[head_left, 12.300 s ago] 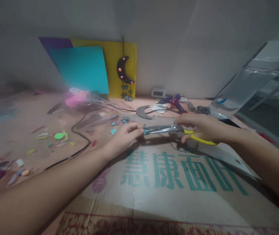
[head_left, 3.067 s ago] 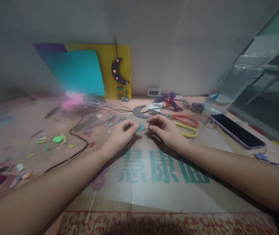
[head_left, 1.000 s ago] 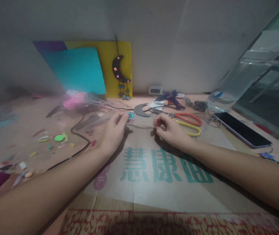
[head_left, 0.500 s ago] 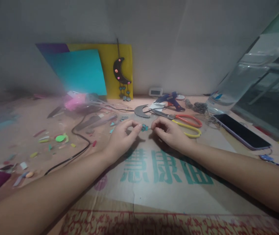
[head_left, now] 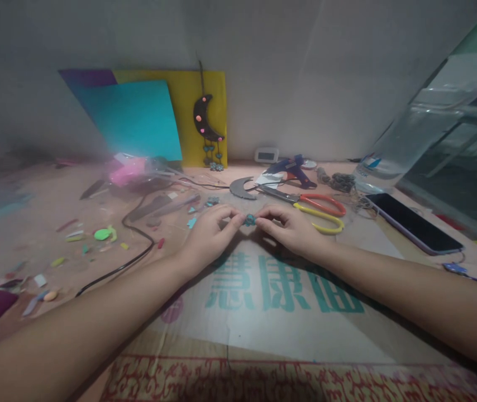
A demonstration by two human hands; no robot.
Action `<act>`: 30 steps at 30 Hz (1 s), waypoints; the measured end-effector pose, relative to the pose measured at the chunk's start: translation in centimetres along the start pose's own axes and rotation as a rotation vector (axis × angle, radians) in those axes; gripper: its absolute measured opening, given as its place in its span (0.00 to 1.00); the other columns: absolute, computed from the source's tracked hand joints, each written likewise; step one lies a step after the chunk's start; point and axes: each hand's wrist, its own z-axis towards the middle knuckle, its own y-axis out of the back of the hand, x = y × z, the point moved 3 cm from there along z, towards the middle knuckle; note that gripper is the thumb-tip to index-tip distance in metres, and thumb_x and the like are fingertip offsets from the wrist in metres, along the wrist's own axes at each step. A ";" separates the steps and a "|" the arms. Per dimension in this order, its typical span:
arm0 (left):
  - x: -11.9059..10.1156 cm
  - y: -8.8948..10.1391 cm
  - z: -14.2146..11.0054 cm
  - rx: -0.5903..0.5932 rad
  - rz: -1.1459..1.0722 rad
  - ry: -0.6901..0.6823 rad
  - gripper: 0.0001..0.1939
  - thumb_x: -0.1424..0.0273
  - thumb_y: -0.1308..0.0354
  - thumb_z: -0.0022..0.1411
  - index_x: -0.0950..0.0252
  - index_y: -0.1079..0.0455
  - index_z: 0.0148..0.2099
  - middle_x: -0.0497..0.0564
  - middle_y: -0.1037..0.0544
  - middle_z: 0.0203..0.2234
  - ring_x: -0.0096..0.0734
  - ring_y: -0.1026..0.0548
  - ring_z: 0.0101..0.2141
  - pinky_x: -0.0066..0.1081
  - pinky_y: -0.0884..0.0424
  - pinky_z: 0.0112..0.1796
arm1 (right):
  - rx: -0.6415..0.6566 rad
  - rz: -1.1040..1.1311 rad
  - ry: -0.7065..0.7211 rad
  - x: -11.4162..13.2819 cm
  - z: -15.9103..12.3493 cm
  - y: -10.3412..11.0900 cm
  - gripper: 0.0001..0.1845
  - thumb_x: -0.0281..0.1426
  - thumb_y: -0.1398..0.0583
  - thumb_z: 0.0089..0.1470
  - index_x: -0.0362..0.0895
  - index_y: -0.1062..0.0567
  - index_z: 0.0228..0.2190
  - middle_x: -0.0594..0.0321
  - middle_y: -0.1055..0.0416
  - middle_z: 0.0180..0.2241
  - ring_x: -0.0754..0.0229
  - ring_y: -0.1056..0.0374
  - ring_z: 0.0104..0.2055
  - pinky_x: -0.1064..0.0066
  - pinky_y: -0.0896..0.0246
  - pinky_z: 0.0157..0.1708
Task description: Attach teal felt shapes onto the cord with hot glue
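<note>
A small teal flower-like piece (head_left: 249, 219) is pinched between the fingertips of both hands, a little above the printed cardboard (head_left: 263, 335). My left hand (head_left: 213, 231) grips its left side with thumb and forefinger. From the right, my right hand (head_left: 287, 228) closes its fingertips on the other edge; the exact contact is partly hidden. Just beyond the hands lies a grey crescent cutout (head_left: 241, 188). Scissors with red and yellow handles (head_left: 318, 212) rest behind my right hand. Teal scraps (head_left: 191, 223) and small grey-blue flower pieces (head_left: 211, 201) are beside my left hand.
A crescent hanging (head_left: 205, 120) leans on yellow card (head_left: 146, 78) at the wall. A glue gun (head_left: 292, 169), grey cord (head_left: 341, 182), bottle (head_left: 406, 134) and phone (head_left: 414, 223) stand or lie right. Left are a black cable (head_left: 141, 254) and colourful scraps (head_left: 103, 234).
My right hand has moved left, and its fingertips now meet the teal piece beside my left fingers. The piece looks turned; my left hand has barely moved.
</note>
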 end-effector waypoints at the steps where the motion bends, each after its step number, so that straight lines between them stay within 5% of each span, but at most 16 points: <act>1: 0.0 0.0 0.0 -0.003 -0.012 -0.004 0.14 0.64 0.51 0.68 0.63 0.26 0.38 0.52 0.21 0.36 0.37 0.25 0.41 0.34 0.32 0.44 | -0.004 0.004 -0.013 0.0 0.0 0.0 0.08 0.33 0.42 0.57 0.42 0.23 0.31 0.62 0.25 0.30 0.61 0.31 0.32 0.70 0.38 0.34; 5: -0.8 0.5 -0.1 -0.074 0.036 -0.037 0.11 0.67 0.44 0.65 0.62 0.28 0.48 0.53 0.22 0.44 0.36 0.26 0.46 0.34 0.32 0.48 | -0.013 0.047 -0.086 0.0 0.0 0.1 0.09 0.33 0.43 0.57 0.42 0.25 0.30 0.64 0.27 0.26 0.63 0.34 0.28 0.72 0.41 0.29; 11: -1.5 0.6 -0.3 -0.111 0.162 -0.217 0.08 0.71 0.40 0.62 0.62 0.27 0.44 0.52 0.24 0.41 0.35 0.28 0.46 0.36 0.33 0.48 | -0.023 0.060 -0.080 0.2 0.0 0.3 0.09 0.33 0.42 0.56 0.42 0.25 0.29 0.64 0.27 0.26 0.63 0.33 0.28 0.72 0.41 0.29; 30: -1.4 0.4 -0.4 -0.096 0.168 -0.256 0.03 0.73 0.41 0.61 0.61 0.27 0.38 0.51 0.25 0.39 0.36 0.27 0.44 0.37 0.32 0.48 | -0.001 0.025 -0.070 0.3 -0.2 0.1 0.09 0.33 0.42 0.56 0.42 0.24 0.31 0.62 0.24 0.29 0.62 0.31 0.30 0.71 0.39 0.31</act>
